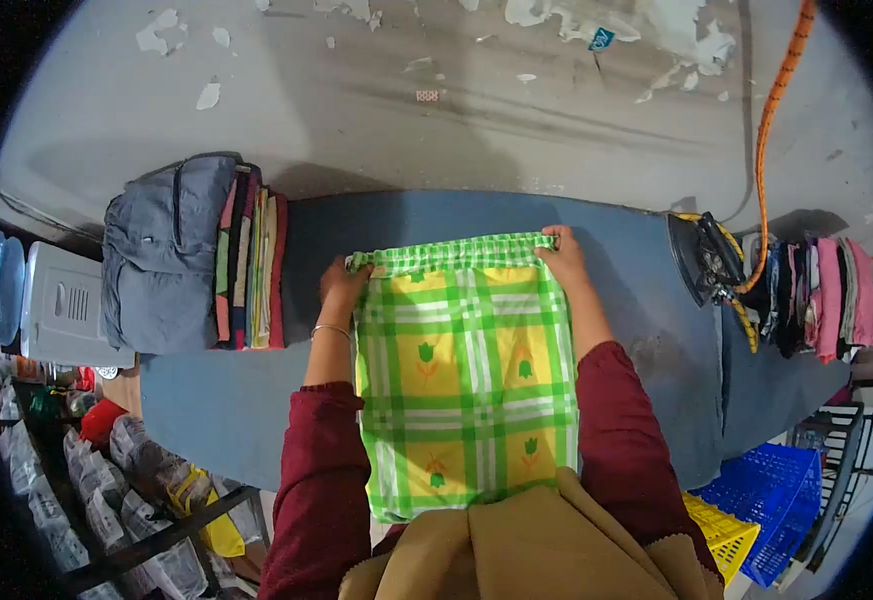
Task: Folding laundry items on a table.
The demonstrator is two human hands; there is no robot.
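A green, yellow and white checked cloth piece (474,375) with tulip motifs and a gathered gingham band along its top edge lies stretched out in front of me. Its lower part hangs towards my body. My left hand (345,283) grips the band's left end, and a bracelet circles that wrist. At the band's right end, my right hand (562,259) pinches the corner between thumb and fingers. Under and behind the cloth is a blue-grey covered table (436,214).
Folded fabrics (252,262) and a grey garment (170,262) stand left. Towards the right are an iron (695,255) with an orange cord (763,150) and more folded clothes (826,300). Blue (774,502) and yellow crates (725,532) stand lower right; bagged items (136,517) fill the lower left.
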